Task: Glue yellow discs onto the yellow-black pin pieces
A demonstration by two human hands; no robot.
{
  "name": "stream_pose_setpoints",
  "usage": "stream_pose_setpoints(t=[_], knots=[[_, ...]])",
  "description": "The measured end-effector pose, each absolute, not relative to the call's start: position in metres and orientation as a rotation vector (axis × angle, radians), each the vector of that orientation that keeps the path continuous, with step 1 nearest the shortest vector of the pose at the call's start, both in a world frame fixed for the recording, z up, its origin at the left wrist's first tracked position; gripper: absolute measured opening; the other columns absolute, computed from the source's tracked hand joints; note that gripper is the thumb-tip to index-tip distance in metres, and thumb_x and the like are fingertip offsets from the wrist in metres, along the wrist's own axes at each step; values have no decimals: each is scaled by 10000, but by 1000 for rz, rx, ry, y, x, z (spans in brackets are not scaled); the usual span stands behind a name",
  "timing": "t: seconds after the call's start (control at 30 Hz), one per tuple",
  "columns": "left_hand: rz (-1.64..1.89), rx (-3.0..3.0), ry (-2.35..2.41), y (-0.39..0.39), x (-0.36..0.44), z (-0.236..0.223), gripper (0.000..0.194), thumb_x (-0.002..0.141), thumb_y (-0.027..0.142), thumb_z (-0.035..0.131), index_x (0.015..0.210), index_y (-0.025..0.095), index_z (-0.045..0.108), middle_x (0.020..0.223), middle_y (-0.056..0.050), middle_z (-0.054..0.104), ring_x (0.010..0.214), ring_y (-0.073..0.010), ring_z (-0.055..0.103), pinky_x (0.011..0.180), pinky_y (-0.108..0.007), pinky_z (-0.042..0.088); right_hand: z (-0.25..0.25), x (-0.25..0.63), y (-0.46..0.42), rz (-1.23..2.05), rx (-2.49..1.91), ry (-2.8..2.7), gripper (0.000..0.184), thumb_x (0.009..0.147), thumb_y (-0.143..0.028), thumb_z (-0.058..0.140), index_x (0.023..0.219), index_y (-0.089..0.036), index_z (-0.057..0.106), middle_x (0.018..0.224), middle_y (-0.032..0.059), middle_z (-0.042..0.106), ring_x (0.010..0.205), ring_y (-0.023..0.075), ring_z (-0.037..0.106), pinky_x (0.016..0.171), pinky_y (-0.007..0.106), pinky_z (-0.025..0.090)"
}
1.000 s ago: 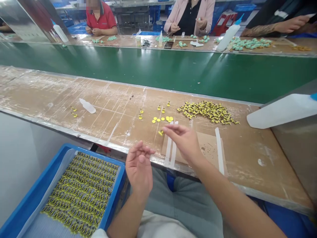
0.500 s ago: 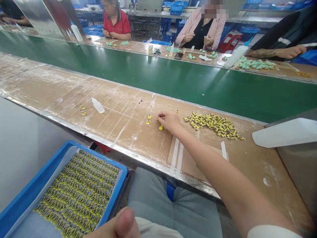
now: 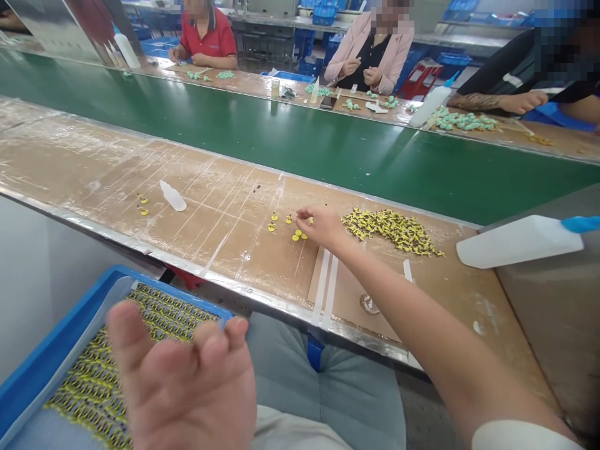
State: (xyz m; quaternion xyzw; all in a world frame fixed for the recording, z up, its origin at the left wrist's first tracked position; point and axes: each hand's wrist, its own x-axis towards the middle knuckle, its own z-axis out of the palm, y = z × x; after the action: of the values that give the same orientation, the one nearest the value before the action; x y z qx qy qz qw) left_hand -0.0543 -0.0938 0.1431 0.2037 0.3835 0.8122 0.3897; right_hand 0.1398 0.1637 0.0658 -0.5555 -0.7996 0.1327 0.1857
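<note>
My right hand (image 3: 321, 226) reaches over the cardboard-covered bench, thumb and forefinger slightly apart. Just left of its fingertips stands a small yellow-and-black piece (image 3: 289, 219). A bit of yellow shows between the fingers; I cannot tell whether it lies on the table behind them. Several flat yellow discs (image 3: 297, 237) lie below the hand, and a heap of yellow-and-black pieces (image 3: 391, 230) is to its right. Palm up and close to the camera, my left hand (image 3: 192, 387) has its fingers apart and loosely bent, with nothing visible in it. It covers part of the blue tray (image 3: 94, 300) filled with rows of yellow-and-black pieces.
A small white bottle (image 3: 173, 196) lies on the bench. To the right lies a larger white bottle (image 3: 510, 242) with a blue tip. Beyond the green belt (image 3: 225, 119), several people work beside mint-green pieces (image 3: 464, 119). A clear round object (image 3: 369, 304) sits near my right forearm.
My left hand has risen into view over the tray. My right thumb and forefinger have parted, and a yellow-and-black piece now stands beside them. The view has shifted slightly.
</note>
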Motion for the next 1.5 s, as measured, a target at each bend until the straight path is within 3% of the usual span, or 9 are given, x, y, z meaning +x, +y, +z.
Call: stream_pose_setpoints(t=[0.07,0.17,0.4,0.6,0.77,0.9,1.1,1.3,1.5], knots=[[2048,480,863,-70,-46,134,644,749,500,699,1360,336,575,941,20,770,838,-206,682,866,-373,589,67,147,160,436,-1493,-2367,208,869,-277,686,1053,-201,745,998,55,771,932,195,708,843,268,495],[1913,410,786,-47,-35,108,488,782,327,694,1259,231,646,959,-46,723,873,-177,662,840,-312,572,65,153,157,484,-1433,-2489,198,806,-272,768,996,-217,763,924,43,772,855,193,701,767,260,482],[1705,402,948,-32,-21,48,405,796,238,746,1186,216,639,986,-43,687,831,-129,661,831,-282,533,57,149,161,521,-1406,-2529,216,864,-281,728,1075,-250,763,917,31,773,823,176,690,741,245,458],[1685,440,1033,-28,-16,35,360,794,241,750,1136,207,646,969,-29,676,819,-124,657,827,-279,523,62,149,164,663,-1394,-2533,267,838,-236,752,1102,-274,757,984,10,784,915,191,718,811,253,488],[1673,451,1064,-27,-14,31,326,802,238,745,1113,200,654,947,-25,681,817,-126,665,822,-276,531,62,147,169,837,-1412,-2417,400,763,-157,802,1152,-191,716,954,29,782,875,182,723,793,255,514],[1643,497,1083,-25,-14,30,334,807,259,759,1119,192,659,990,-53,715,890,-155,695,854,-297,549,76,147,151,1034,-1397,-2312,428,701,-100,817,1113,-142,708,841,26,778,756,171,729,720,251,540],[1241,486,977,-29,-13,46,444,787,323,801,1183,152,695,1114,-142,759,1015,-239,733,871,-327,589,116,162,63,1493,-1117,-1980,415,711,-249,840,1092,-139,716,849,43,785,752,174,746,650,233,574],[884,522,998,-50,3,60,487,637,282,909,1080,141,765,897,-137,800,789,-237,766,604,-245,597,115,194,-20,1396,-1170,-1728,264,747,-213,830,1006,-203,777,796,13,785,706,150,738,598,187,543],[644,546,924,-67,26,54,455,584,300,937,962,105,773,663,-101,761,560,-160,691,516,-214,530,91,225,-74,953,-1075,-1735,190,765,-275,852,916,-204,763,826,14,784,719,131,735,670,183,554]])
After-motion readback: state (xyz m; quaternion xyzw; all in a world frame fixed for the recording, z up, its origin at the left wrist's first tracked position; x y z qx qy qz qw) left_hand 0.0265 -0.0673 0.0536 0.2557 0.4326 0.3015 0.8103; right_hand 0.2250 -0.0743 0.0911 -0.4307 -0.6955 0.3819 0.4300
